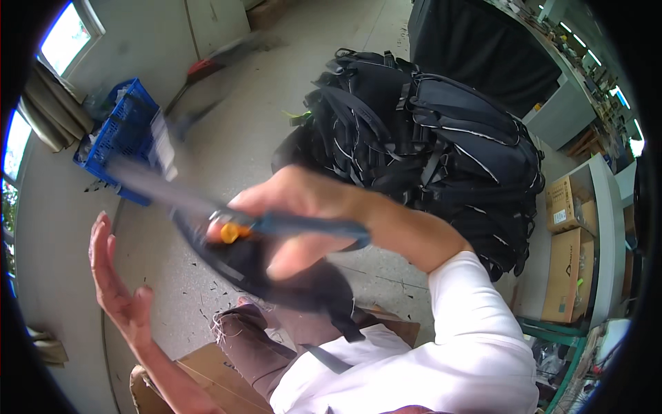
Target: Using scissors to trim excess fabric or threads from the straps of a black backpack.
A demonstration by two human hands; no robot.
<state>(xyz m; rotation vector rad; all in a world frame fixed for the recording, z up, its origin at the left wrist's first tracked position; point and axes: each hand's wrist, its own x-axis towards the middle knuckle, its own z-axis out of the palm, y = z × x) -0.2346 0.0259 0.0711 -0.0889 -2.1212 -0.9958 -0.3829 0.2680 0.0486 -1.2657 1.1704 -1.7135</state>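
My right hand is closed around a blue-handled tool with an orange knob near its middle. A long grey part, smeared by motion, reaches from the tool to the left; its exact kind cannot be made out. Below this hand, a curved black fabric piece with a strap hangs over my lap, also blurred. Whether my right hand touches that piece is unclear. On the left my left hand is raised, fingers apart and holding nothing.
A large pile of black backpacks lies ahead on the right. Blue plastic crates stand by the left wall, near a red dustpan. Cardboard boxes fill a shelf at right; more cardboard is beside my legs.
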